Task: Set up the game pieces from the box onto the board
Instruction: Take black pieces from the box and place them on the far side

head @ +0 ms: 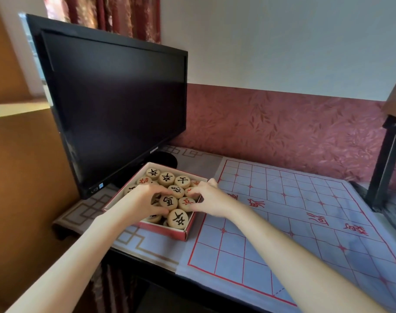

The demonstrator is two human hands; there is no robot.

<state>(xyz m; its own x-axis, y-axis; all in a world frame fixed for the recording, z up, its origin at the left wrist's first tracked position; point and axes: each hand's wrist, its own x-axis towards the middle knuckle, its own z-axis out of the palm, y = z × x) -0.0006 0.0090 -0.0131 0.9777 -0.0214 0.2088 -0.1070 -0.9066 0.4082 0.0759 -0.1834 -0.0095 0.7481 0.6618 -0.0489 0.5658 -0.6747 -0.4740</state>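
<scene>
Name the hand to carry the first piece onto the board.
Right, probably: the right hand rests at the box's board-side wall, fingers on xiangqi pieces, with the xiangqi board beside it. The left hand is across the box.

The shallow red-walled box (170, 231) sits open at centre-left of the frame, heaped with round wooden pieces (177, 219) bearing black or red characters. Just right of it, the pale blue board (283, 233) with its red grid lies flat.
</scene>
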